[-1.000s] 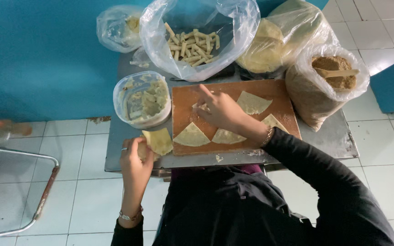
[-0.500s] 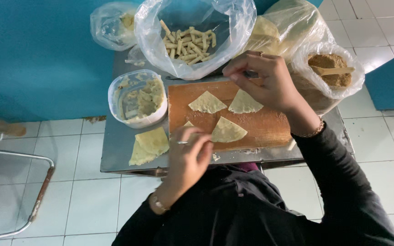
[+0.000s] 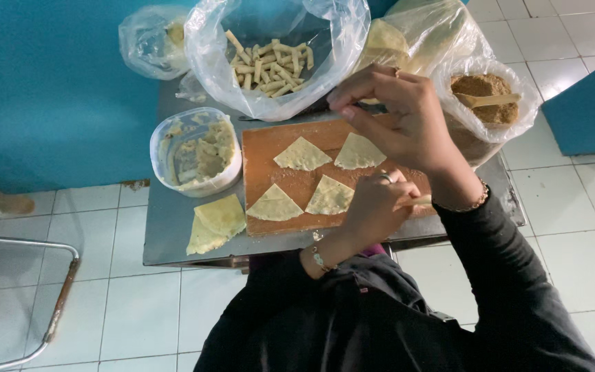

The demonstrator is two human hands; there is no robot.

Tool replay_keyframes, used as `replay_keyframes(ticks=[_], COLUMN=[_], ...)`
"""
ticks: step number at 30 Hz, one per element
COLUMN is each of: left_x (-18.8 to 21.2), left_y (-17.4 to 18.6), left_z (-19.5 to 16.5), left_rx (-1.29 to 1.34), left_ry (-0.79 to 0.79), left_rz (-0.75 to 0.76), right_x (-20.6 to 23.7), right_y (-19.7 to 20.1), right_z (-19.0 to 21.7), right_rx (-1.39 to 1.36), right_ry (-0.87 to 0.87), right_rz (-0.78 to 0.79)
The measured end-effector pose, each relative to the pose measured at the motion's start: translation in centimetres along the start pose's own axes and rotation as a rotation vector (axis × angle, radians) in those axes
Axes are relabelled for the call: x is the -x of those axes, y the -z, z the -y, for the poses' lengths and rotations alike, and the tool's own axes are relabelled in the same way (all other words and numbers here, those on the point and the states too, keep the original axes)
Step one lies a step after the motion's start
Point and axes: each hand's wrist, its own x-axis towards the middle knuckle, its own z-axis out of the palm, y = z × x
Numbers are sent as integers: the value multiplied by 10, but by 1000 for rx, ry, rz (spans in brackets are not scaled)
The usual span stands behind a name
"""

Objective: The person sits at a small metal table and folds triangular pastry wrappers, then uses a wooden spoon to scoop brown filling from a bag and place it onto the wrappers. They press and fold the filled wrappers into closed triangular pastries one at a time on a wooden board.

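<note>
Head view: right hand hides board corner; grip contents unclear.

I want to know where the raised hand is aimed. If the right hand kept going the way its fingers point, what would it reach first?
Probably the clear bag of rolled sticks: the right hand points up-left toward it, though its height above the table is unclear.

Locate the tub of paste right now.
In the head view, the round plastic tub sits on the metal table, just left of the wooden board, with loose wrapper triangles below it.
</note>
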Motion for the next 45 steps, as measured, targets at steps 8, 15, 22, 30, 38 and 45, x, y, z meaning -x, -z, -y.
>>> replay_keyframes(ticks=[8,15,22,30,38,45], left_x=[11,33,37,29,11,5], left_y=[58,56,59,79,73,45], left_z=[33,39,26,5,12,18], left_rx=[251,623,516,358,204,-354], left_ry=[-100,81,-84,35,45,-72], left_rz=[179,438,355,100,-35,-207], right_x=[57,103,114,129,138,154], right_y=[29,16,16,16,18,23], right_z=[3,8,2,4,-17,-22], right_rx=[153,63,104,280,437,1046], right_ry=[-192,-235,-265,-308,-347,-149], right_rz=[257,318,252,164,80,-74])
